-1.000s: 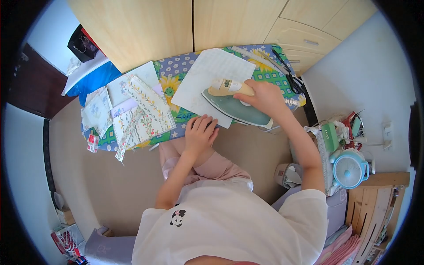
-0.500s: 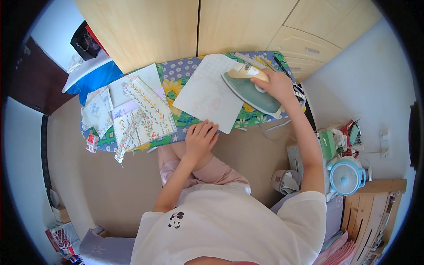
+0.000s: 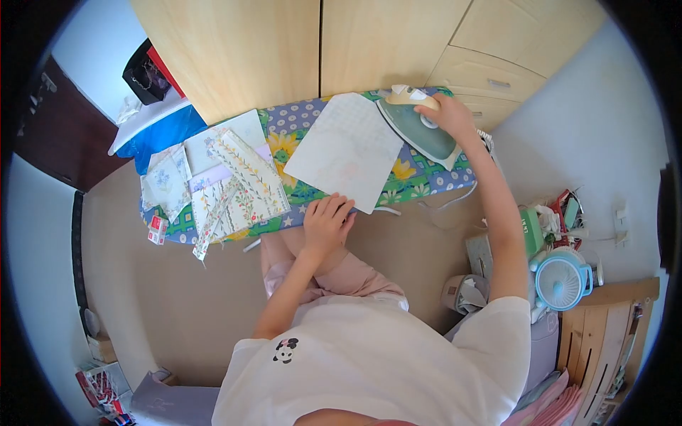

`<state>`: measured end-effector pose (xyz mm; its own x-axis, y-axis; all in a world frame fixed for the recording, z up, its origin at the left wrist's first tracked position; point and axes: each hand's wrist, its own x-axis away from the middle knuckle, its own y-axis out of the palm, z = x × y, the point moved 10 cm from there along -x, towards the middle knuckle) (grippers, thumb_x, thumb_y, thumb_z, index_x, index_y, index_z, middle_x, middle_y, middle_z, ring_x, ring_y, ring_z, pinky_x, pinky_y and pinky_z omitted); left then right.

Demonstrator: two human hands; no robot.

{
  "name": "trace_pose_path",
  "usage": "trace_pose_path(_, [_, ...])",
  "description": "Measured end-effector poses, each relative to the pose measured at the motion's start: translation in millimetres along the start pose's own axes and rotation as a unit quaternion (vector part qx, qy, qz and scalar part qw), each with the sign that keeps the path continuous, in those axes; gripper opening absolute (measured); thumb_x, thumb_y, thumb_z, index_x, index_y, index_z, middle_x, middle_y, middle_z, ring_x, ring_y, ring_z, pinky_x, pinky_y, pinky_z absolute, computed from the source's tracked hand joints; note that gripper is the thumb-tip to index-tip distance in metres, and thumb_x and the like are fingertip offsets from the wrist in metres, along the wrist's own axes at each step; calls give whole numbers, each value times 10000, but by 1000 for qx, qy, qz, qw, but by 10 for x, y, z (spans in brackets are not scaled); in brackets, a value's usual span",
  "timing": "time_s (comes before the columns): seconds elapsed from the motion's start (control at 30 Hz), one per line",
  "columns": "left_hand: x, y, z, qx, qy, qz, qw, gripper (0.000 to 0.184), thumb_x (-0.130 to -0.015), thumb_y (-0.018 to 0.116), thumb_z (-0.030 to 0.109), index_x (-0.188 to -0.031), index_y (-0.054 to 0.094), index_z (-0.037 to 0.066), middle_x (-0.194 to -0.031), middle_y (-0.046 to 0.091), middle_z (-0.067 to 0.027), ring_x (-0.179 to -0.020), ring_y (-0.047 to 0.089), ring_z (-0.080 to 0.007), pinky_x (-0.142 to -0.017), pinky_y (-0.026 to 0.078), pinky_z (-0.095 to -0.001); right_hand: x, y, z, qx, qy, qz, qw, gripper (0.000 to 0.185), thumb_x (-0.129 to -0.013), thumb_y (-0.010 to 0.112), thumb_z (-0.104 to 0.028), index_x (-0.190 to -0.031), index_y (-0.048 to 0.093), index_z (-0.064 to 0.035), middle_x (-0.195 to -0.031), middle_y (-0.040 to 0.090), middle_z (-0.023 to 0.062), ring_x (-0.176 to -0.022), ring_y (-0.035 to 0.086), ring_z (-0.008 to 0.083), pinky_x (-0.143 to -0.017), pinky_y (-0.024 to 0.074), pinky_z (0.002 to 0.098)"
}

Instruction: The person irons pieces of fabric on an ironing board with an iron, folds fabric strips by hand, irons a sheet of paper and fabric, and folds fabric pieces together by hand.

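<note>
My right hand [image 3: 452, 117] is closed around the handle of a clothes iron [image 3: 419, 126] with a cream top and a grey-green base. The iron rests at the right part of a flower-patterned ironing board [image 3: 282, 116], beside a white sheet [image 3: 343, 153]. Faint marks show through the sheet; I cannot tell whether it is paper or cloth. At the sheet's near corner lies my left hand [image 3: 327, 221], its fingers stretched out over the board's front edge and touching the sheet. To the left are floral fabric strips [image 3: 245, 167] and a folded floral piece [image 3: 165, 181].
A small red-and-white box [image 3: 158, 229] sits at the board's left end. Wooden cabinets [image 3: 383, 42] stand right behind the board. The iron's cord [image 3: 455, 200] hangs at the right. A blue fan [image 3: 561, 282] and a waste bin [image 3: 467, 293] are at the right.
My right hand has moved the iron up and to the right, off the white sheet and onto the board cover beside it. The left hand stays at the sheet's near corner.
</note>
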<state>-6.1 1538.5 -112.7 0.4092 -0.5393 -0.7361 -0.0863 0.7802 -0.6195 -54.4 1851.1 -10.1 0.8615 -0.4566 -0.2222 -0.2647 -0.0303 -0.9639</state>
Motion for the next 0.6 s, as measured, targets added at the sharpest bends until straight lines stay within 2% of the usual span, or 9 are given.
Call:
trace_pose_path(0.17, [128, 10, 14, 2, 38, 1, 999, 290, -678, 688, 146, -960, 624, 135, -932, 584, 1, -902, 559, -181, -791, 418, -357, 67, -189, -171, -6, -26, -7, 1000, 574, -718, 621, -593, -1000, 658, -95, -888, 672, 110, -836, 641, 284, -716, 496, 388])
trace_pose_path(0.23, [176, 43, 37, 0, 50, -37, 998, 297, -668, 692, 158, -957, 624, 141, -923, 575, -2, -873, 550, -176, -801, 413, -362, 132, -301, -232, -49, -23, 2, 999, 558, -714, 629, -588, -974, 672, -96, -871, 674, 104, -833, 641, 275, -716, 497, 380])
trace_pose_path(0.37, [96, -118, 101, -21, 60, -14, 998, 320, -664, 690, 180, -975, 623, 150, -963, 580, -19, -919, 553, -195, -828, 404, -369, 214, -348, -441, -86, -49, 5, 995, 554, -712, 630, -590, -961, 681, -98, -842, 673, 113, -820, 642, 282, -712, 498, 379])
trace_pose_path(0.47, [107, -265, -53, -69, 14, -11, 997, 385, -661, 717, 256, -1012, 613, 136, -1013, 582, -24, -990, 556, -220, -889, 370, -407, 332, -314, -780, -77, -92, -16, 993, 551, -716, 656, -557, -974, 666, -70, -863, 668, 137, -815, 644, 283, -714, 496, 360])
trace_pose_path(0.53, [153, -411, -256, -90, -72, 24, 993, 395, -693, 708, 300, -1030, 614, 117, -1082, 586, -52, -1075, 541, -229, -941, 330, -436, 369, -274, -976, -54, -121, -14, 991, 537, -720, 660, -545, -959, 669, -65, -841, 667, 139, -795, 644, 284, -697, 498, 360])
trace_pose_path(0.6, [179, -416, -296, -102, -70, 23, 992, 413, -695, 712, 321, -1037, 613, 112, -1103, 584, -53, -1098, 536, -221, -950, 317, -445, 376, -194, -1117, -70, -144, -16, 987, 532, -718, 663, -547, -943, 670, -65, -806, 665, 139, -765, 644, 289, -671, 499, 370])
